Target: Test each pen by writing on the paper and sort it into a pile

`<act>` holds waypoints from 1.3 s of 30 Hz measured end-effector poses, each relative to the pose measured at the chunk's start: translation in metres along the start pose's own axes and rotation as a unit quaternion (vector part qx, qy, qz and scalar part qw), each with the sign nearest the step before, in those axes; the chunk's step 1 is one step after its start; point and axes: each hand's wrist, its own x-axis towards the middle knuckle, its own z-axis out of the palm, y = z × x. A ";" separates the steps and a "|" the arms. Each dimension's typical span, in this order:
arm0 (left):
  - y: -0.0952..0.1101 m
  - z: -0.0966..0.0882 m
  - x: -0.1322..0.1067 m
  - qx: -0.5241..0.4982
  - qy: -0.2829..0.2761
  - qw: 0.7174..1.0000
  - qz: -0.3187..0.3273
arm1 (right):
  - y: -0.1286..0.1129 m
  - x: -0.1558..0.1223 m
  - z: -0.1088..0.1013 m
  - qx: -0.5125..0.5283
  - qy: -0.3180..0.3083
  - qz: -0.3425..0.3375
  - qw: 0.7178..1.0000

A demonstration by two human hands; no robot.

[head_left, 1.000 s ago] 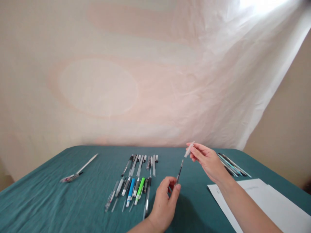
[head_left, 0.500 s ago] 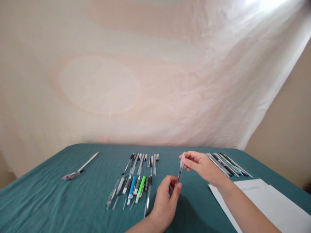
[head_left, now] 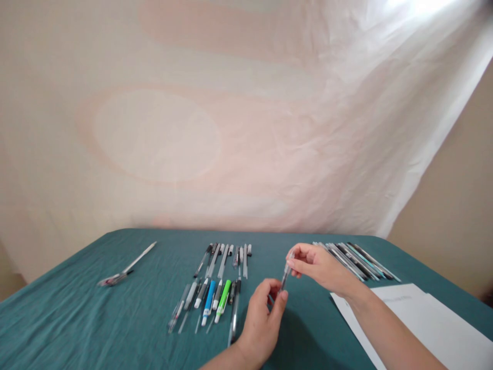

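Observation:
A slim pen [head_left: 285, 278] with a clear upper end and a dark lower part is held tilted above the cloth between both hands. My left hand [head_left: 262, 318] is closed, pinching its lower end between thumb and fingers. At the top, my right hand [head_left: 319, 266] grips the clear end, fingertips pressed together. The pen's lowest tip is hidden in the left hand. Just left of that hand lie pen parts, among them a blue pen body [head_left: 208, 302], a bright green one [head_left: 223, 301] and a long clear pen [head_left: 234, 316].
Farther back lies a row of clear tubes and caps [head_left: 223, 261]. At the left is a white pen-like stick [head_left: 140, 256] by a small clear packet [head_left: 112, 279]. Several thin dark and teal rods [head_left: 360, 261] and white paper sheets [head_left: 419, 321] lie right, on the green cloth [head_left: 96, 318].
My right hand has moved slightly down toward my left hand, and less of the pen shows between them. The left hand has stayed in place.

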 end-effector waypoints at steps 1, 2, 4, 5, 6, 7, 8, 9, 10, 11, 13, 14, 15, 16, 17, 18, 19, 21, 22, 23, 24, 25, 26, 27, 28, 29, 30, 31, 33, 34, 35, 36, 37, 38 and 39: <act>0.000 0.000 0.000 0.000 0.001 1.000 0.001 | 0.000 0.000 0.000 -0.003 0.000 0.003 1.000; -0.001 0.000 -0.001 0.001 0.000 1.000 0.002 | 0.001 0.000 0.000 -0.009 0.001 0.008 1.000; -0.001 0.000 -0.001 0.005 -0.001 1.000 0.003 | 0.001 0.000 0.001 -0.023 0.010 0.019 1.000; -0.001 0.000 -0.001 0.007 0.000 1.000 0.004 | 0.002 0.000 0.001 -0.030 0.017 0.024 0.999; -0.001 0.000 -0.001 0.008 0.002 1.000 0.004 | 0.002 0.000 0.002 -0.035 0.023 0.026 0.999; -0.001 0.000 0.000 0.006 0.003 1.000 0.004 | 0.001 -0.001 0.002 -0.033 0.025 0.028 0.999; -0.001 -0.001 0.000 0.003 0.003 1.000 0.002 | 0.001 -0.001 0.003 -0.025 0.020 0.028 0.999; -0.001 -0.001 0.002 -0.003 0.004 1.000 -0.002 | 0.000 -0.001 0.003 -0.010 0.008 0.028 1.000; -0.001 -0.001 0.003 -0.011 0.006 1.000 -0.007 | -0.001 -0.002 0.003 0.008 -0.009 0.026 1.000; -0.001 -0.001 0.004 -0.020 0.010 1.000 -0.013 | -0.001 -0.002 0.004 0.028 -0.027 0.024 0.999; -0.003 -0.002 0.006 -0.034 0.020 0.999 -0.024 | 0.002 -0.001 0.004 0.059 -0.050 0.021 0.997; -0.003 -0.002 0.007 -0.038 0.024 0.999 -0.027 | 0.004 0.000 0.004 0.067 -0.051 0.020 0.996; -0.004 -0.002 0.007 -0.041 0.026 0.998 -0.027 | 0.008 0.001 0.004 0.071 -0.047 0.019 0.996; -0.004 -0.001 0.008 -0.041 0.026 0.998 -0.027 | 0.011 0.003 0.004 0.072 -0.039 0.020 0.996; -0.005 -0.001 0.007 -0.040 0.024 0.999 -0.025 | 0.015 0.004 0.004 0.073 -0.031 0.022 0.997; -0.005 -0.001 0.007 -0.039 0.022 0.999 -0.024 | 0.019 0.005 0.005 0.076 -0.026 0.023 0.996; -0.005 0.000 0.007 -0.039 0.020 0.999 -0.023 | 0.021 0.006 0.005 0.083 -0.027 0.024 0.996; -0.006 0.001 0.007 -0.041 0.019 0.999 -0.023 | 0.023 0.006 0.006 0.107 -0.048 0.023 0.993; -0.006 0.001 0.007 -0.043 0.021 0.999 -0.024 | 0.023 0.005 0.006 0.122 -0.059 0.021 0.991; -0.006 0.001 0.007 -0.044 0.023 0.998 -0.025 | 0.022 0.005 0.007 0.135 -0.066 0.020 0.988; -0.006 0.001 0.007 -0.045 0.024 0.998 -0.025 | 0.021 0.004 0.007 0.145 -0.066 0.021 0.987; -0.005 0.001 0.007 -0.045 0.024 0.998 -0.025 | 0.020 0.004 0.008 0.147 -0.060 0.023 0.987; -0.005 0.001 0.007 -0.044 0.024 0.998 -0.024 | 0.020 0.004 0.009 0.143 -0.050 0.026 0.988; -0.005 0.001 0.007 -0.043 0.021 0.999 -0.022 | 0.020 0.005 0.009 0.134 -0.040 0.028 0.990; -0.005 0.000 0.007 -0.041 0.020 0.999 -0.020 | 0.021 0.005 0.010 0.122 -0.031 0.029 0.992; -0.005 0.000 0.007 -0.040 0.019 0.999 -0.020 | 0.022 0.006 0.010 0.110 -0.025 0.031 0.993; -0.005 0.000 0.006 -0.039 0.019 0.999 -0.020 | 0.023 0.007 0.011 0.101 -0.019 0.032 0.994; -0.005 0.000 0.006 -0.038 0.018 0.999 -0.021 | 0.025 0.008 0.011 0.093 -0.011 0.034 0.995; -0.006 0.001 0.006 -0.035 0.016 0.999 -0.021 | 0.028 0.009 0.013 0.080 0.009 0.036 0.996; -0.006 0.001 0.005 -0.034 0.015 0.999 -0.021 | 0.029 0.009 0.013 0.072 0.022 0.037 0.997; -0.006 0.001 0.005 -0.034 0.015 0.999 -0.020 | 0.029 0.009 0.014 0.063 0.030 0.037 0.997; -0.007 0.001 0.005 -0.034 0.015 0.999 -0.019 | 0.028 0.008 0.013 0.058 0.031 0.040 0.997; -0.007 0.001 0.006 -0.036 0.013 0.999 -0.019 | 0.027 0.008 0.013 0.058 0.020 0.046 0.997; -0.008 0.000 0.006 -0.037 0.012 0.999 -0.020 | 0.025 0.007 0.011 0.066 0.001 0.053 0.996; -0.008 0.000 0.006 -0.040 0.012 0.999 -0.021 | 0.023 0.005 0.010 0.082 -0.023 0.058 0.995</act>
